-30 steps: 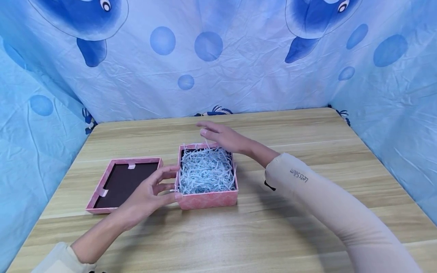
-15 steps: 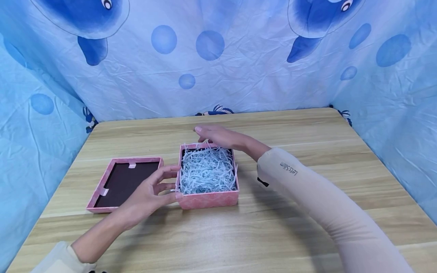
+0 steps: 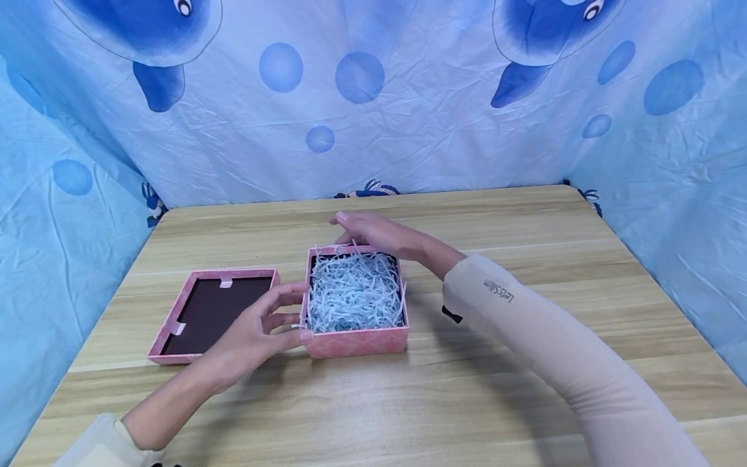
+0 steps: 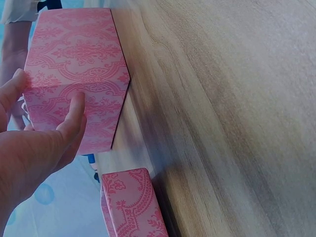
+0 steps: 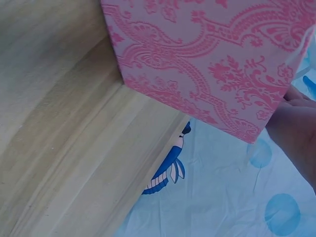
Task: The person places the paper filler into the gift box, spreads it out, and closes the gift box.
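Observation:
A pink patterned box stands on the table, filled with pale blue shredded paper. My left hand touches the box's left side, fingers spread along the rim and thumb at the front corner. In the left wrist view the thumb lies against the patterned side. My right hand reaches over the back right of the box and is at its far rim; most of its fingers are hidden there. The right wrist view shows part of that hand behind the box wall.
Left of the box lies its pink lid, upturned with a dark inside and small pale tabs, partly behind my left hand. The wooden table is bordered at the back and sides by a blue sea-print curtain.
My right hand has come down from above the back of the box to its far rim, its fingers dropping behind it. The left hand has stayed at the box's left side.

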Demonstrator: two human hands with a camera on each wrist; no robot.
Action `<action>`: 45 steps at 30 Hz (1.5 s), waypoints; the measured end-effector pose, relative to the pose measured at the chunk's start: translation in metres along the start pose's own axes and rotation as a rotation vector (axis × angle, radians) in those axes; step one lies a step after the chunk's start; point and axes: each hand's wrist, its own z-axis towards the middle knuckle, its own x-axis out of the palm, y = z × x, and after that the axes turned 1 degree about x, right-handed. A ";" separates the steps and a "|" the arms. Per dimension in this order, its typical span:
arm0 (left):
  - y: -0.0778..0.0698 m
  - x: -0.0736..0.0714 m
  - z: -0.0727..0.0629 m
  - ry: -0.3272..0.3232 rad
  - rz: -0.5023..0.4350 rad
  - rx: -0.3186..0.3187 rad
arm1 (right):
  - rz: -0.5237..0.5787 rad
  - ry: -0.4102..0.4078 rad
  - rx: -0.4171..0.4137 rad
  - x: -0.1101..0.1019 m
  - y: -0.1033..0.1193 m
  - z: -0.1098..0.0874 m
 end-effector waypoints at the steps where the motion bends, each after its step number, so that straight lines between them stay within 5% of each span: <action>1: 0.000 0.000 0.000 0.000 0.000 0.000 | -0.002 -0.013 -0.016 0.001 -0.001 -0.001; 4: 0.000 0.001 0.000 0.001 0.002 0.001 | -0.031 -0.052 -0.061 0.006 -0.002 -0.007; 8: 0.000 0.001 0.000 0.005 0.001 0.002 | -0.220 -0.068 -0.107 0.019 0.000 -0.017; 13: 0.000 0.000 0.000 0.009 0.012 -0.009 | -0.527 0.018 -0.107 0.041 0.006 -0.032; 18: -0.001 -0.001 -0.001 0.009 0.029 -0.018 | -0.622 0.134 -0.083 0.058 0.005 -0.040; 25: -0.001 0.000 -0.002 0.014 0.034 -0.013 | -0.630 0.226 -0.041 0.067 0.000 -0.040; 34: 0.000 0.000 -0.001 0.010 0.050 -0.019 | -0.443 0.319 0.014 0.071 -0.001 -0.039; 45: 0.000 0.000 -0.002 0.004 0.061 -0.001 | -0.345 0.361 0.053 0.074 -0.001 -0.037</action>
